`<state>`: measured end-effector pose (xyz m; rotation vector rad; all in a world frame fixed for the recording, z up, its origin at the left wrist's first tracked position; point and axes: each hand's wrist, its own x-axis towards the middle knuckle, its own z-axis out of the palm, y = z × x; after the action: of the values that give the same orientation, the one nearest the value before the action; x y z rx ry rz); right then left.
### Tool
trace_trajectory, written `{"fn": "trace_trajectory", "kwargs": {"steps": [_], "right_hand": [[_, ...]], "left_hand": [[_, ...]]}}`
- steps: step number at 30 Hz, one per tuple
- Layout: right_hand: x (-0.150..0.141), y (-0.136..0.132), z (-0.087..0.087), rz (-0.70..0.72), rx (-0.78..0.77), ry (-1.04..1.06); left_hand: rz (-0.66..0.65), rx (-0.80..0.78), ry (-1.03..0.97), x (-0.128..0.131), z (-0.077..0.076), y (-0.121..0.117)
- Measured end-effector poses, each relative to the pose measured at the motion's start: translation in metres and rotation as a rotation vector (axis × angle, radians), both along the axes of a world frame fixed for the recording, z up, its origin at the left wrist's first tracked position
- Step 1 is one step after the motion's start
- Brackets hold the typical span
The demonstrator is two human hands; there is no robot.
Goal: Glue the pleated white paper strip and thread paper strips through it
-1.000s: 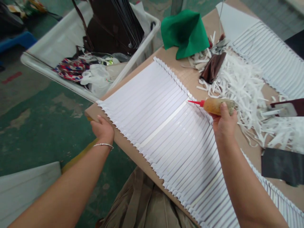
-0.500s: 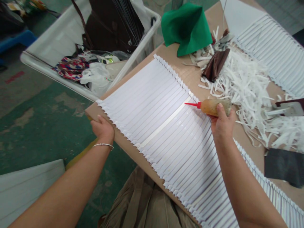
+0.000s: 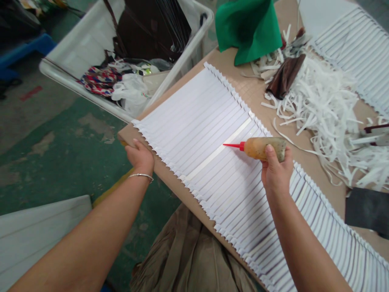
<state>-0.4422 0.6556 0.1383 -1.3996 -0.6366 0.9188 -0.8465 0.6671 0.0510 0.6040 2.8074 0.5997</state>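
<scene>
My right hand (image 3: 277, 168) is wrapped round a glue bottle (image 3: 263, 148) with amber contents and a red pointed nozzle. The bottle lies nearly level, its nozzle tip just over a pale strip (image 3: 220, 148) that crosses overlapping white strips (image 3: 182, 125). These strips lie side by side in a long row with stepped ends along the table. At the near edge of the brown-topped table (image 3: 129, 132), my left hand (image 3: 140, 156) is closed against the edge, its fingers partly hidden. A thin bangle circles that wrist.
A white bin (image 3: 82, 99) holding dark sheets, bags and cloth stands beyond the table corner. Green material (image 3: 249, 32), a pile of white scrap strips (image 3: 322, 97), a brown piece (image 3: 285, 77) and a black sheet (image 3: 367, 211) lie on the table. More white strips (image 3: 361, 52) lie at far right.
My right hand has drawn the glue bottle's nozzle along the pale strip, leftward and nearer to me. The left hand stays at the table edge. The whole view has shifted slightly.
</scene>
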Motion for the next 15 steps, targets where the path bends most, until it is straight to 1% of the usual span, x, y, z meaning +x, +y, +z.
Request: {"fn": "trace_trajectory", "kwargs": {"steps": [3, 6, 10, 12, 15], "right_hand": [[-0.009, -0.017, -0.003, 0.011, -0.04, -0.058], [-0.016, -0.034, -0.008, 0.054, -0.069, -0.154], [-0.028, -0.057, -0.011, 0.094, -0.101, -0.277], [-0.036, -0.067, -0.009, 0.113, -0.117, -0.334], [-0.05, -0.08, 0.001, 0.156, -0.134, -0.409]], "left_hand": [[-0.001, 0.002, -0.011, 0.002, 0.002, 0.0], [-0.006, -0.003, -0.003, 0.003, 0.003, -0.001], [-0.013, 0.002, 0.011, 0.002, 0.0, -0.001], [-0.014, 0.012, 0.019, 0.001, -0.002, -0.002], [-0.019, 0.022, 0.022, 0.0, -0.005, -0.002]]}}
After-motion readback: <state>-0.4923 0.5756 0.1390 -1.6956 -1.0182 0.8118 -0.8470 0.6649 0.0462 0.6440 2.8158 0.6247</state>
